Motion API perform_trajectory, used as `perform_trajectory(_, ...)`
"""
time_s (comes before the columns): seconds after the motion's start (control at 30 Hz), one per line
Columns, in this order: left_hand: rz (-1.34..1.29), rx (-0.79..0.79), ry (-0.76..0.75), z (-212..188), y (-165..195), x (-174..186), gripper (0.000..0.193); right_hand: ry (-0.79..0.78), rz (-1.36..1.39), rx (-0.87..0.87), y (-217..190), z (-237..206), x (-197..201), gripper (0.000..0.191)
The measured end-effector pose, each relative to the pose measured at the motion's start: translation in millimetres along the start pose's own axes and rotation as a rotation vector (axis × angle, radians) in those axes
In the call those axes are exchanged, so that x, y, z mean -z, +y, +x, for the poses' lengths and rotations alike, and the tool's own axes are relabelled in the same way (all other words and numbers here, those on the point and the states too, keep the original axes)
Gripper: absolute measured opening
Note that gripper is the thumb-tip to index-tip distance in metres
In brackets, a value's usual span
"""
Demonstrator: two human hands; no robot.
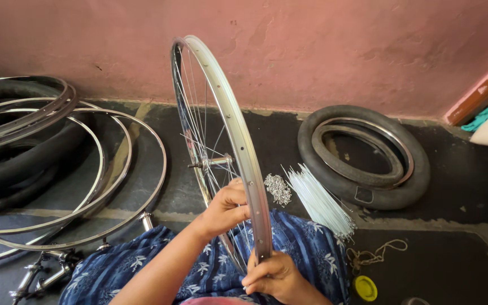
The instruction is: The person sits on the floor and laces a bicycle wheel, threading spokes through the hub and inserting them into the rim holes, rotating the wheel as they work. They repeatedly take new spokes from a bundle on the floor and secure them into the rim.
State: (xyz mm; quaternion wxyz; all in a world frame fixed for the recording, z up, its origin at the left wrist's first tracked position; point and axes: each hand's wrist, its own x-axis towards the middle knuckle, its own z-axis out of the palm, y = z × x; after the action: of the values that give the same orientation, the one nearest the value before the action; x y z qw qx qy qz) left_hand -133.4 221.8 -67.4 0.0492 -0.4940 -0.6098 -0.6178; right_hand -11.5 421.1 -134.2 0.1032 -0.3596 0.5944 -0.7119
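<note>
A silver bicycle wheel rim stands upright on edge at frame centre, its long axis running from bottom centre up toward the wall. The left hand curls closed around spokes near the hub; the right hand grips the rim's lower edge.

Right of the upright wheel rim, a spoke bundle and a nipple pile crowd the floor. Beyond them lies a tyre. Left of the rim, stacked bare rims block passage.

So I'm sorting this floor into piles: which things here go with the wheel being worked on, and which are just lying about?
In use:
wheel rim
hub
left hand
right hand
loose spokes
nipples

Lying about:
bare rims
tyre with a rim inside
yellow lid
string
</note>
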Motion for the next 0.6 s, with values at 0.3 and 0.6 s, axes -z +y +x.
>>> perform_trajectory(0.3, -0.432, 0.13, 0.207, -12.4, -7.7, -18.9, 0.012, 0.268, -0.528, -0.03, -68.0, -7.4, 25.0, 0.011)
perform_trajectory(0.6, -0.448, 0.166, 0.233, -10.3, -6.3, -24.3, 0.011, 0.733, -0.902, 0.371, -105.0, 37.5, -9.8, 0.019)
